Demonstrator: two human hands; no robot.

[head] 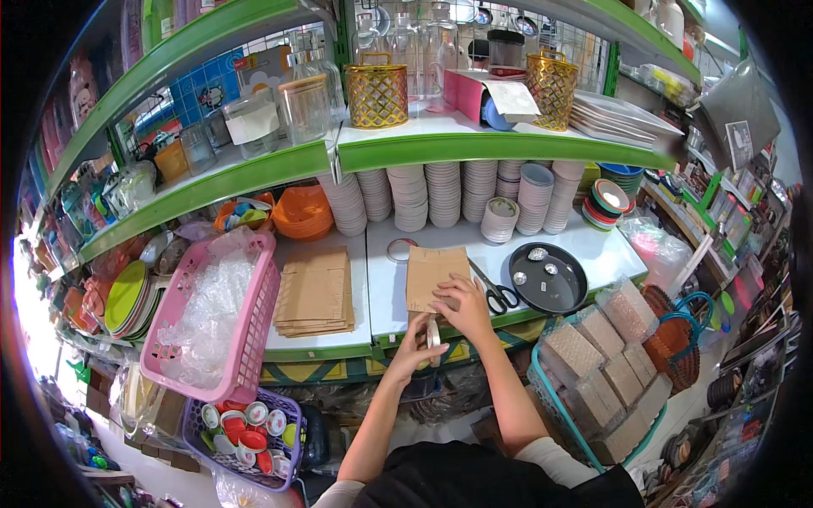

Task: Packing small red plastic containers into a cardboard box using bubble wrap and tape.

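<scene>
A flat-topped brown cardboard piece (435, 270), possibly a small box, lies at the front of the white shelf. My right hand (462, 303) rests on its near right part, fingers spread and pressing on the cardboard. Below the near edge, my left hand (414, 349) grips a roll of tape (433, 340), held on edge close to the cardboard. Whether a strip runs from the roll onto the cardboard cannot be made out. Black-handled scissors (498, 295) lie just right of the cardboard, partly behind it. Another tape roll (401, 251) lies at its far left corner.
Flat cardboard sheets (314, 292) are stacked at left, beside a pink basket (232, 374) of bubble wrap. A black round pan (559, 298) holds several foil-like pieces. Wrapped boxes fill a teal basket (559, 413) at right. Stacked bowls (443, 193) stand behind, under a green-edged shelf (495, 149).
</scene>
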